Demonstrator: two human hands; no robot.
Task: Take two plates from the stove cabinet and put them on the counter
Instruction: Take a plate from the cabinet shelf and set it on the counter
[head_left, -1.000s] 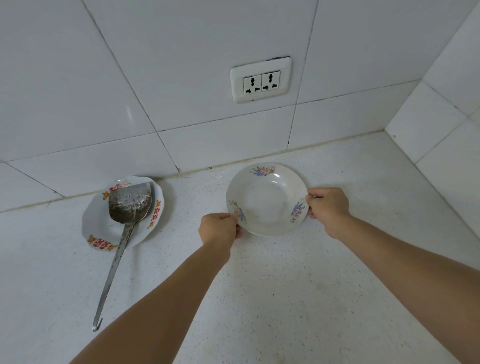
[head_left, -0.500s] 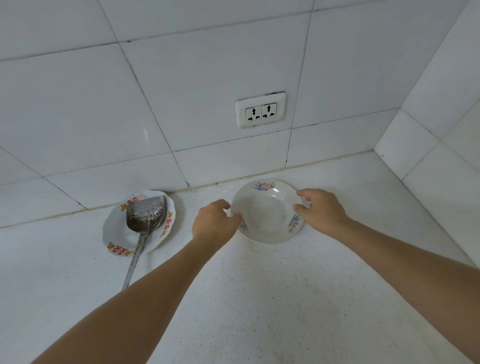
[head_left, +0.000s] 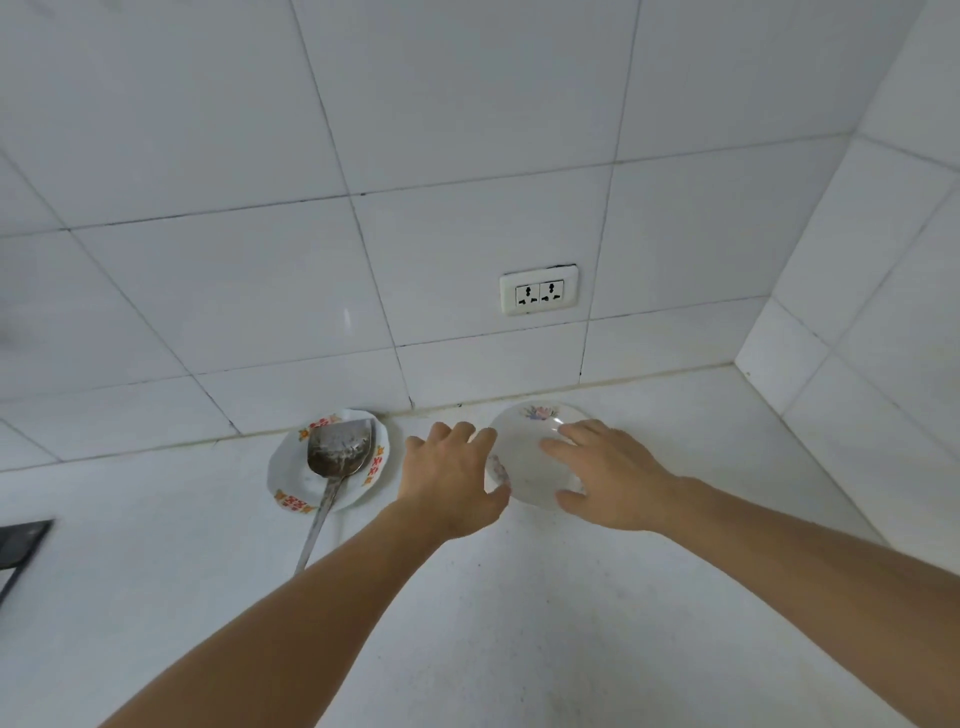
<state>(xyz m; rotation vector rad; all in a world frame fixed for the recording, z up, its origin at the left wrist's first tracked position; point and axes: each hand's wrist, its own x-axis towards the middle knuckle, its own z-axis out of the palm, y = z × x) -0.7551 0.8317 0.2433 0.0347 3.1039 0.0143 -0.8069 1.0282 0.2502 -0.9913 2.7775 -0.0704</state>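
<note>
white tiles fill the top of the frame, with a socket (head_left: 538, 289) right of center. below them my counter (head_left: 519, 623) runs pale and speckled. at center, the plate (head_left: 524, 457) with flowers on its rim sits on the counter by the wall. my left hand (head_left: 447, 480) hovers at its left edge, fingers spread, gripping nothing. my right hand (head_left: 610, 480) lies over its right side, fingers loose and apart. left of center, another plate (head_left: 291, 478) carries a spatula (head_left: 337, 457).
</note>
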